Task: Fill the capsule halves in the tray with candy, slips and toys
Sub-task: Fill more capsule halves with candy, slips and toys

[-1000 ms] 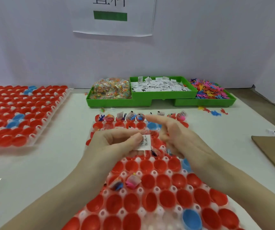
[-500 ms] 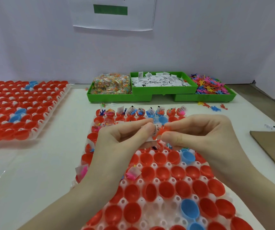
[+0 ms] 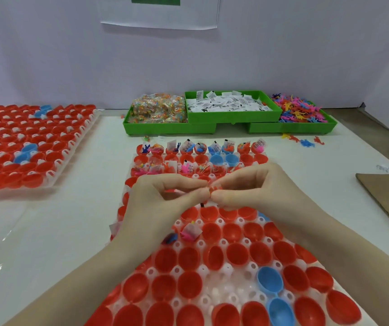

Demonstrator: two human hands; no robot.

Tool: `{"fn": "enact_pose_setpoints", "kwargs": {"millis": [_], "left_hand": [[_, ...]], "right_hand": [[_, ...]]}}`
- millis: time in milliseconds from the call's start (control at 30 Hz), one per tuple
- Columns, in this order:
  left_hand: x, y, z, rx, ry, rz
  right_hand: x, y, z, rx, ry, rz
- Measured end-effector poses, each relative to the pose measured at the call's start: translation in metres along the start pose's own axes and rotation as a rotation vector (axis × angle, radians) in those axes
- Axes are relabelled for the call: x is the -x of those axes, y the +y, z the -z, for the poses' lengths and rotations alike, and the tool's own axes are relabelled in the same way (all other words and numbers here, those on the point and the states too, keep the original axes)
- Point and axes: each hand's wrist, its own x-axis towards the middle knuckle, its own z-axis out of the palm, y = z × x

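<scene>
Two hands meet over a half-filled capsule tray

Two hands work fingertip to fingertip above the tray (image 3: 214,287) of red and blue capsule halves (image 3: 190,284). The left hand (image 3: 163,203) and right hand (image 3: 257,187) each have their grip clamped on one small bundle: a paper slip (image 3: 203,204) with what looks like an orange toy (image 3: 213,187), apparently being folded together to fit a cup. Only the far rows hold contents; the near cups stand empty, so most of the job seems to lie ahead. Three green bins (image 3: 232,117) at the table's (image 3: 47,231) far edge keep candy (image 3: 158,110), slips and toys (image 3: 298,110) sorted within reach. A second tray (image 3: 71,147) of halves waits at the left.
</scene>
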Motion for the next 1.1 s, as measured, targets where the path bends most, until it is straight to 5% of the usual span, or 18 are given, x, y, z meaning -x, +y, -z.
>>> {"fn": "enact_pose_setpoints", "kwargs": {"millis": [167, 300, 633, 800, 967, 1100], "left_hand": [[0.01, -0.026, 0.012, -0.72, -0.159, -0.222], [0.021, -0.033, 0.016, -0.975, -0.289, -0.318], [0.024, -0.033, 0.011, -1.073, -0.28, -0.404], [0.027, -0.035, 0.008, -1.05, -0.263, -0.347], [0.027, -0.036, 0.004, -0.879, -0.241, -0.173], [0.029, -0.04, 0.003, -0.861, -0.218, -0.206]], "right_hand": [[-0.001, 0.021, -0.004, 0.454, -0.009, -0.016], [0.0, 0.027, -0.011, 0.651, -0.044, 0.031], [-0.009, 0.022, -0.029, 1.137, -0.272, 0.032], [-0.01, 0.021, -0.018, 1.12, -0.366, 0.075], [-0.014, 0.02, -0.015, 0.994, -0.243, 0.129], [-0.015, 0.021, -0.017, 1.023, -0.261, 0.14]]}}
